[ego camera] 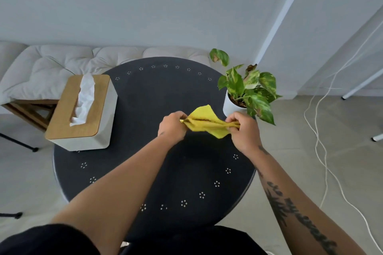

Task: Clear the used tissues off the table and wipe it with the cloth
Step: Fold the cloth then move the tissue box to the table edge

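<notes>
A yellow cloth (204, 123) is stretched between both hands above the middle of the round black table (153, 93). My left hand (173, 125) pinches its left end and my right hand (245, 128) pinches its right end. The cloth is bunched and creased along its length, with one flap standing up and another hanging down. No loose used tissues show on the tabletop.
A white tissue box with a wooden lid (83, 112) stands on the table's left side, a tissue poking out. A potted plant (247, 93) in a white pot sits at the right edge. A cushioned bench (51, 68) lies behind; white cables (323, 151) trail on the floor at right.
</notes>
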